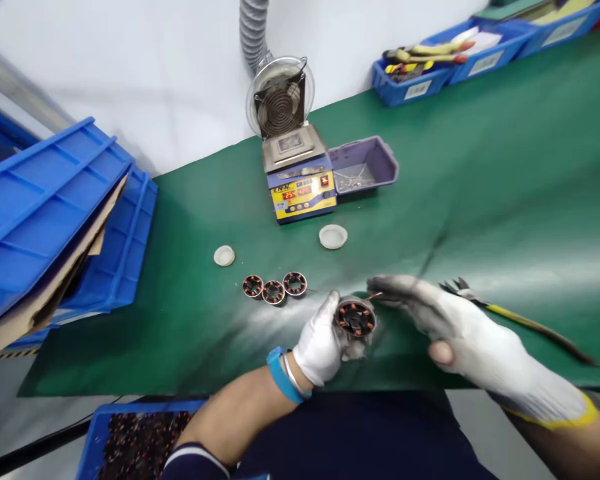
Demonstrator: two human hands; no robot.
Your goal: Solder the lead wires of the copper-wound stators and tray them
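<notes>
My left hand [323, 343], in a white glove, is closed around a round motor stator [356, 318] with copper windings, holding it face up above the green mat [480, 200]. My right hand [460, 330], also gloved, reaches in from the right. Its fingertips are pinched on a thin copper wire end [375, 295] at the stator's top edge. Three more wound stators [274, 289] lie in a row on the mat just left of my hands.
A yellow-and-blue solder pot [300, 177] with a fume fan [279, 100] stands behind, a grey tray [364, 163] beside it. Two white caps [333, 236] lie on the mat. Yellow-handled cutters [510, 317] rest right. Blue crates [50, 213] sit left; a stator bin [135, 440] below.
</notes>
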